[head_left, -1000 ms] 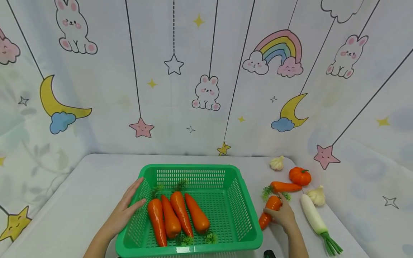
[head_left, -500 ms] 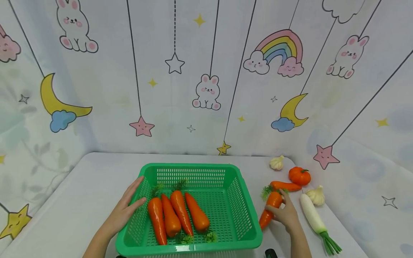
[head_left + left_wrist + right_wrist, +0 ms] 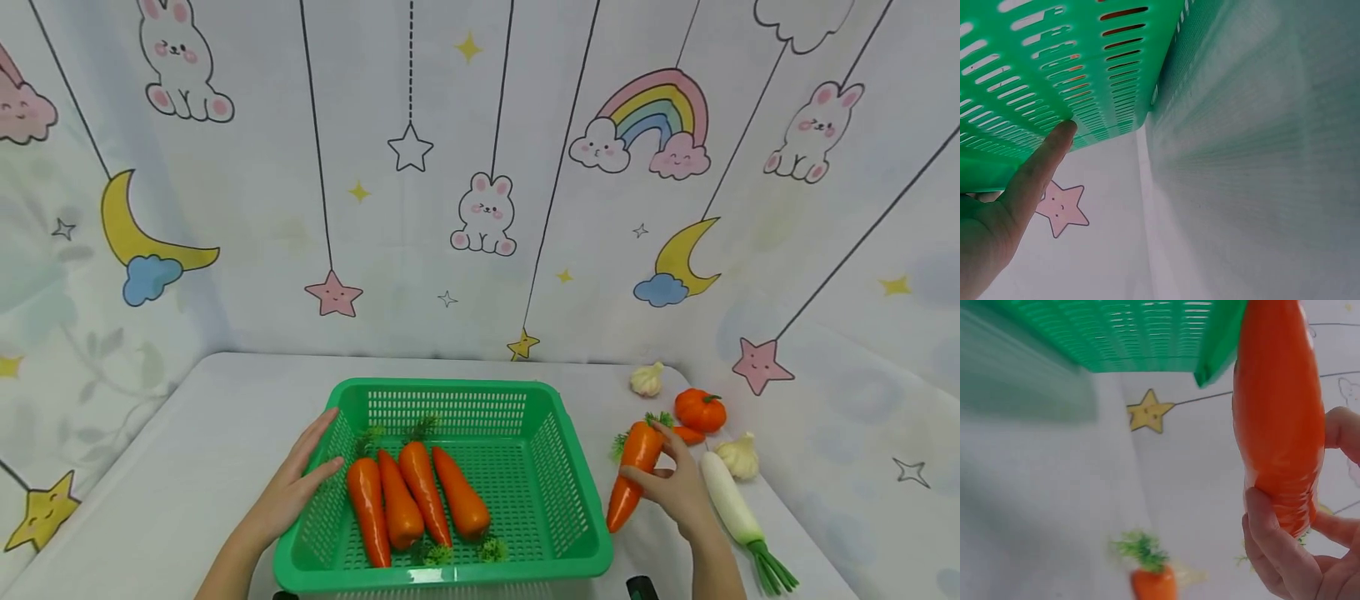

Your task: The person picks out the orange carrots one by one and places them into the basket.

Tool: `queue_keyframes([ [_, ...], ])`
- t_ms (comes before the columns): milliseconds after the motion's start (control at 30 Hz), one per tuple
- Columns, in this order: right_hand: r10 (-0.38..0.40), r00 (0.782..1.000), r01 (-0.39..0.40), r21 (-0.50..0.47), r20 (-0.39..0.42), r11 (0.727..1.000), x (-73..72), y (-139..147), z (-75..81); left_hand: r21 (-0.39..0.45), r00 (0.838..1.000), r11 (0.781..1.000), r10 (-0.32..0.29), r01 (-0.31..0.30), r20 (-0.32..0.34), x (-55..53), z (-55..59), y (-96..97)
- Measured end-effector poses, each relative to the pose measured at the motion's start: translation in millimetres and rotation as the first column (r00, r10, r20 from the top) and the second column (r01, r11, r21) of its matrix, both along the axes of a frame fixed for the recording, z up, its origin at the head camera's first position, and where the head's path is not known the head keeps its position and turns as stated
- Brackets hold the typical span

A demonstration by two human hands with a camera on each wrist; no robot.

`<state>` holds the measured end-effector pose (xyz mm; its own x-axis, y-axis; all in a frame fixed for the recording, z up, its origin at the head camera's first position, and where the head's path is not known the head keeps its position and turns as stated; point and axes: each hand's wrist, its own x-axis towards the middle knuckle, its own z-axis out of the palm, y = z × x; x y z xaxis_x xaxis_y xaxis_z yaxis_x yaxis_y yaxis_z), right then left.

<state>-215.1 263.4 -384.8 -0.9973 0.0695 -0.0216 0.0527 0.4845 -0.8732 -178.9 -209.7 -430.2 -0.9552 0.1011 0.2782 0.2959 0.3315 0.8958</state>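
Note:
My right hand [image 3: 675, 479] pinches a plastic-looking carrot [image 3: 636, 467] between thumb and fingers near its leafy end, just right of the green basket [image 3: 592, 567]. In the right wrist view this carrot [image 3: 1279, 419] hangs tip-up in the picture, fingers around its thick end. At the basket's left side, my left hand [image 3: 296, 483] holds the rim, thumb over the edge. The left wrist view shows a straight finger [image 3: 1044, 165] along the outside of the slotted wall. Inside the basket several carrots [image 3: 420, 492] lie side by side in its left half.
Another carrot [image 3: 688, 434] lies partly hidden behind the held one. Around it are a small orange pumpkin [image 3: 701, 411], a garlic bulb [image 3: 647, 380], a second garlic bulb [image 3: 738, 457] and a white radish [image 3: 729, 500]. A dark object [image 3: 642, 587] shows at the front edge.
My right hand has raised the carrot and shifted it slightly farther back, so it now covers part of the carrot behind. The left hand stays at the basket rim.

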Motion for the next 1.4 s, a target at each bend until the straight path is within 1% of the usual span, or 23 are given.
queue_keyframes([
  [200,0.083,0.996,-0.083,0.010,-0.045,0.997,-1.5,-6,30.6,0.000,1.000,1.000,0.006,-0.006,-0.001,0.9,0.3,-1.4],
  [300,0.139,0.989,-0.140,-0.015,-0.054,0.990,-3.1,-10,42.8,-0.004,1.000,1.000,0.007,-0.007,-0.008,0.9,1.0,-1.0],
  [433,0.206,0.977,-0.209,-0.048,-0.059,0.977,-7.6,-16,51.7,-0.010,1.000,1.000,0.006,-0.006,-0.019,0.8,1.5,-0.3],
  [533,0.251,0.967,-0.253,-0.047,-0.054,0.966,-11.4,-23,55.7,-0.013,1.000,1.000,0.004,-0.004,-0.024,1.1,1.7,-0.5],
  [633,0.314,0.948,-0.316,-0.059,-0.045,0.947,-17.0,-31,58.0,-0.012,1.000,1.000,0.002,-0.002,-0.030,2.0,2.3,-0.3],
  [667,0.336,0.941,-0.338,-0.063,-0.041,0.939,-19.1,-34,58.4,-0.010,1.000,1.000,0.000,0.000,-0.031,2.3,2.6,-0.2],
  [800,0.441,0.897,-0.441,-0.102,-0.023,0.892,-29.2,-46,57.7,-0.006,0.999,1.000,-0.002,0.002,-0.032,3.3,3.4,0.5],
  [900,0.518,0.855,-0.516,-0.107,-0.015,0.850,-37.2,-54,53.8,-0.007,1.000,1.000,0.001,-0.001,-0.029,3.0,2.9,0.5],
  [1033,0.592,0.806,-0.589,-0.097,0.007,0.802,-45.4,-62,47.2,-0.014,1.000,1.000,0.001,-0.001,-0.020,1.1,0.6,0.2],
  [1167,0.632,0.774,-0.628,-0.080,0.035,0.774,-50.1,-72,43.8,-0.020,1.000,1.000,-0.004,0.003,-0.022,-0.2,-0.9,0.3],
  [1233,0.646,0.762,-0.644,-0.049,0.046,0.763,-51.3,-79,43.4,-0.020,1.000,1.000,-0.003,0.003,-0.022,-0.2,-1.3,0.1],
  [1400,0.691,0.719,-0.695,0.046,0.081,0.718,-53.6,-98,44.1,-0.009,1.000,1.000,0.000,0.000,-0.018,0.8,-0.9,-0.8],
])
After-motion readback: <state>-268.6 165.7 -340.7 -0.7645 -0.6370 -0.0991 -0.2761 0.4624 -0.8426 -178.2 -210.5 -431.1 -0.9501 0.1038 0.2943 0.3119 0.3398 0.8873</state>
